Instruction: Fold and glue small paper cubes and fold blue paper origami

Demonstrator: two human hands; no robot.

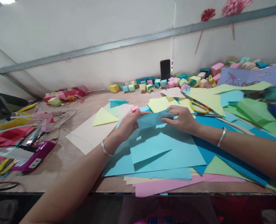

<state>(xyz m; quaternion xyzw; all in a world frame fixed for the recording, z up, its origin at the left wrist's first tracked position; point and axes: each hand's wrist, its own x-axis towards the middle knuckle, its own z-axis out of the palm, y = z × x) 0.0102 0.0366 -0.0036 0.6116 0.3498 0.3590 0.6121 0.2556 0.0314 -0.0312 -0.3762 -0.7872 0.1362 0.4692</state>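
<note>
1. The folded light-blue paper strip [153, 121] is in the air above the landmark, the flat pile of large light-blue paper sheets [182, 155]. The left hand [127, 124] pinches one end and the right hand [181, 119] the other; each grip is closed on it. Uneven pressure or pulling could crease it crookedly or tear it.

2. A small pink paper cube [135, 108] shows at the left thumb, above the landmark's far side. Whether that grip also holds it, I cannot tell; a loosened finger might drop or crush it.

3. Yellow-handled scissors [199, 111] lie beyond the landmark, to its right, near the right hand. A careless sideways sweep could knock them.

4. The pink paper strip [163, 186] sticks out nearest the wearer, before the landmark, slightly over the surface [60, 168] edge; a brushing forearm might drag it off.
</note>
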